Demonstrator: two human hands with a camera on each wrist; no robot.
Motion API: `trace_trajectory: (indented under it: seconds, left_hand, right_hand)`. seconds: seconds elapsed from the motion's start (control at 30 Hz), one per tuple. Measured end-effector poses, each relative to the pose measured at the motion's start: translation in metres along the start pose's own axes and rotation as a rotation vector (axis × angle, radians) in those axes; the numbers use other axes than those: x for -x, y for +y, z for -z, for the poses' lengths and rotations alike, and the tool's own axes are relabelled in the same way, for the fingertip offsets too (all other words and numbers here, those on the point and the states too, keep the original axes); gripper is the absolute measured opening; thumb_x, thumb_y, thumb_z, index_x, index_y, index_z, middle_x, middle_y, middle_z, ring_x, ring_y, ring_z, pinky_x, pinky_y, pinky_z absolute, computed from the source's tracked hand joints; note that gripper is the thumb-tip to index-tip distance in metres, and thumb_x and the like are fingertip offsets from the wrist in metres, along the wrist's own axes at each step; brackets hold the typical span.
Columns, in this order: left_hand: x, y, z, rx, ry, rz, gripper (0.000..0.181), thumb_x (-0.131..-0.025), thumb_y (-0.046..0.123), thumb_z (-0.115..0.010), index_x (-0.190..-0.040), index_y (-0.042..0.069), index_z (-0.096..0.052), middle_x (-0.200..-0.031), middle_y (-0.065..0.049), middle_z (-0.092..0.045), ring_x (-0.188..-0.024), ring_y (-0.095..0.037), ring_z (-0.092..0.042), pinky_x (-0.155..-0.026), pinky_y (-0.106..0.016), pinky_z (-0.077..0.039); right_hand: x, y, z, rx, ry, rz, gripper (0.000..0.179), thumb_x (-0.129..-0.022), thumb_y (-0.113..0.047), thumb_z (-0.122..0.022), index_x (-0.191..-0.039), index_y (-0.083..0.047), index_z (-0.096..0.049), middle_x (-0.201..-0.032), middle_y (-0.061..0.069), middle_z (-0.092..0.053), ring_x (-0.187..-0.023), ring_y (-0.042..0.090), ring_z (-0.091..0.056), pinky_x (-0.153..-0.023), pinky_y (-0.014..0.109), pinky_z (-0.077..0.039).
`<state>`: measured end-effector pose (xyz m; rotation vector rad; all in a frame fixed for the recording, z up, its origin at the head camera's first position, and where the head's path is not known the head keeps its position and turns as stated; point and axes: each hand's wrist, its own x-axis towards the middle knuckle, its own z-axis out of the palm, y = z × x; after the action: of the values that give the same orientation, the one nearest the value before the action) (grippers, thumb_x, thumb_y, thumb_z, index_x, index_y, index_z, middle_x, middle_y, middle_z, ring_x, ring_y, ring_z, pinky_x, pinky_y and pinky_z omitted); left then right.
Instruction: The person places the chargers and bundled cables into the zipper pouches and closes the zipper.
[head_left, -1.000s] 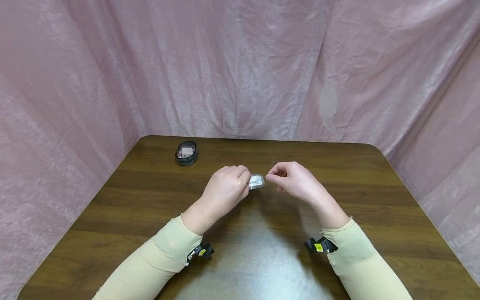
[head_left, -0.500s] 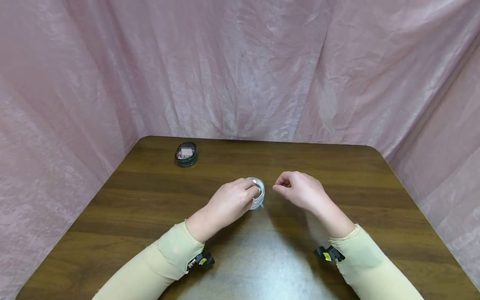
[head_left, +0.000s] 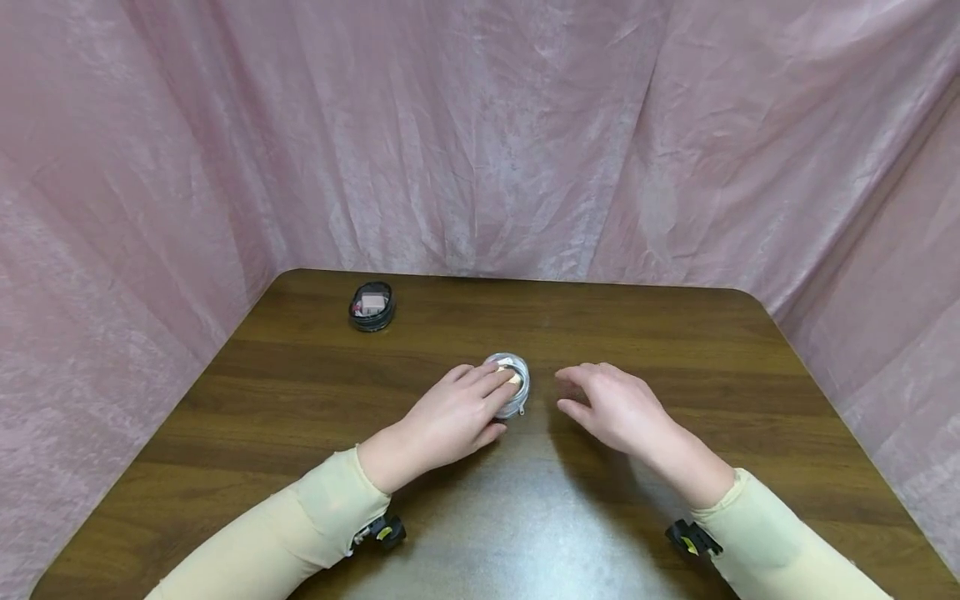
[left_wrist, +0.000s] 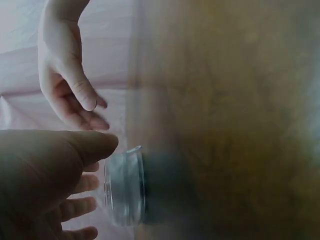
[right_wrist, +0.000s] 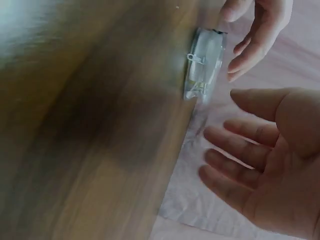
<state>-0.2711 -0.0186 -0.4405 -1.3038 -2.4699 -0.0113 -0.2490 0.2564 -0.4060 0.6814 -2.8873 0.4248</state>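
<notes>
A small round clear zip case (head_left: pixel 522 398) with something pale inside lies flat on the wooden table, its zip pull (right_wrist: pixel 192 58) facing the right hand. The left hand (head_left: pixel 459 410) hovers over the case's left side with fingers spread and nearly straight, covering part of it in the head view. From the left wrist, those fingertips show close above the case and hold nothing. To the right of the case, the right hand (head_left: pixel 611 408) hangs over the table, apart from it. Its fingers are relaxed and hold nothing, as the right wrist view shows.
Near the table's back left corner sits a round black-edged case (head_left: pixel 363 323) with a pale block-shaped thing in it. Pink curtains (head_left: pixel 480 142) hang behind the table (head_left: pixel 675 333) and along its sides.
The left hand has set the clear case down flat on the table and let go, its fingers now spread. The right hand has moved away to the right and its fingers have loosened.
</notes>
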Motion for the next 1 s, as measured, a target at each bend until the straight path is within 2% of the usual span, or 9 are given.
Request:
trace_trajectory:
  seconds: [0.1, 0.23, 0.43, 0.73, 1.0]
  left_hand:
    - [0.005, 0.002, 0.000, 0.019, -0.057, 0.021, 0.065, -0.103, 0.044, -0.080, -0.153, 0.006, -0.062, -0.154, -0.012, -0.063, -0.145, -0.035, -0.058, -0.117, -0.054, -0.046]
    - [0.008, 0.002, -0.001, 0.034, -0.094, 0.037, 0.068, -0.105, 0.047, -0.076, -0.155, 0.004, -0.059, -0.156, -0.014, -0.062, -0.147, -0.034, -0.056, -0.121, -0.056, -0.042]
    - [0.007, 0.001, -0.005, 0.040, -0.112, 0.048, 0.069, -0.105, 0.049, -0.075, -0.156, 0.005, -0.059, -0.157, -0.015, -0.060, -0.147, -0.036, -0.056, -0.121, -0.058, -0.042]
    - [0.002, -0.002, -0.012, 0.042, -0.096, 0.058, 0.064, -0.105, 0.048, -0.076, -0.154, 0.009, -0.062, -0.157, -0.015, -0.061, -0.146, -0.036, -0.057, -0.120, -0.058, -0.043]
    - [0.005, -0.005, -0.012, 0.012, -0.093, 0.113, 0.062, -0.106, 0.048, -0.074, -0.152, 0.008, -0.064, -0.154, -0.014, -0.062, -0.143, -0.035, -0.060, -0.118, -0.057, -0.045]
  right_hand:
    - [0.005, 0.000, -0.003, -0.002, -0.001, 0.071, 0.050, -0.100, -0.024, -0.084, -0.144, -0.005, -0.069, -0.139, 0.014, -0.072, -0.134, 0.038, -0.064, -0.108, 0.057, -0.053]
    - [0.008, 0.001, -0.009, -0.008, -0.026, 0.138, 0.064, -0.101, -0.028, -0.084, -0.154, -0.001, -0.060, -0.151, 0.018, -0.064, -0.148, 0.044, -0.053, -0.120, 0.060, -0.042]
    - [0.007, 0.004, -0.016, 0.001, -0.045, 0.175, 0.074, -0.103, -0.037, -0.080, -0.159, 0.002, -0.052, -0.160, 0.021, -0.056, -0.152, 0.044, -0.048, -0.123, 0.060, -0.038]
    - [0.004, 0.013, -0.014, 0.023, -0.060, 0.147, 0.077, -0.104, -0.040, -0.079, -0.161, 0.002, -0.050, -0.163, 0.023, -0.052, -0.154, 0.045, -0.046, -0.124, 0.061, -0.036]
    - [0.000, 0.015, -0.016, 0.016, -0.068, 0.145, 0.077, -0.104, -0.041, -0.078, -0.161, 0.003, -0.050, -0.165, 0.023, -0.050, -0.155, 0.045, -0.044, -0.124, 0.062, -0.036]
